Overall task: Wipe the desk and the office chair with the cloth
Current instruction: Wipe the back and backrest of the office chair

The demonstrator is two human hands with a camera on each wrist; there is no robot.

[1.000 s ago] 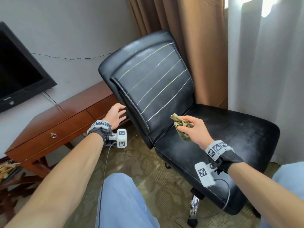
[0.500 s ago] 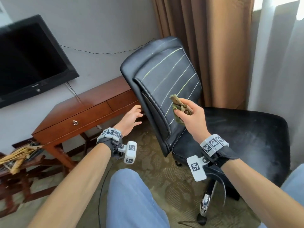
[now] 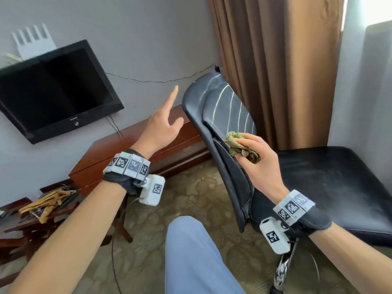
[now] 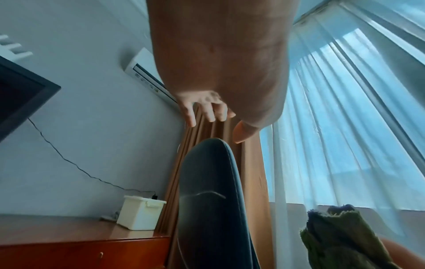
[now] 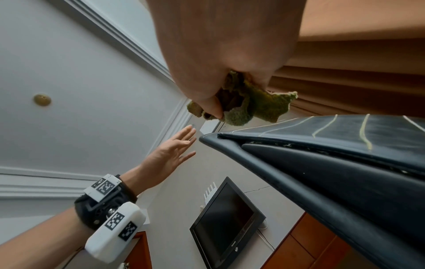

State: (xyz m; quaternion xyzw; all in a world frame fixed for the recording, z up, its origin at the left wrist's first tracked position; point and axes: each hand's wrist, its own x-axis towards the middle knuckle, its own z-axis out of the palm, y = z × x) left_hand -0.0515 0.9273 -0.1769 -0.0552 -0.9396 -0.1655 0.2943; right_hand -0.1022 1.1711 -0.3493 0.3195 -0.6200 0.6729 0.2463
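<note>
My right hand (image 3: 262,164) pinches crumpled olive-green cloth (image 3: 241,146) vs backrest of black leather office chair (image 3: 222,124). Left hand (image 3: 163,126) empty, fingers spread, just beside backrest top. Backrest wipe underway; seat looks dusty, brown wooden desk (image 3: 135,151) behind chair: can't tell if done.

Your left hand (image 3: 161,124) is raised, fingers straight and spread, holding nothing. Your right hand (image 3: 257,158) is lifted with the forearm angled up, fingers and thumb curled tight.

No legible text; TV (image 3: 54,90) bezel logo too small; wristband markers (image 3: 129,164) coded patterns only.
</note>
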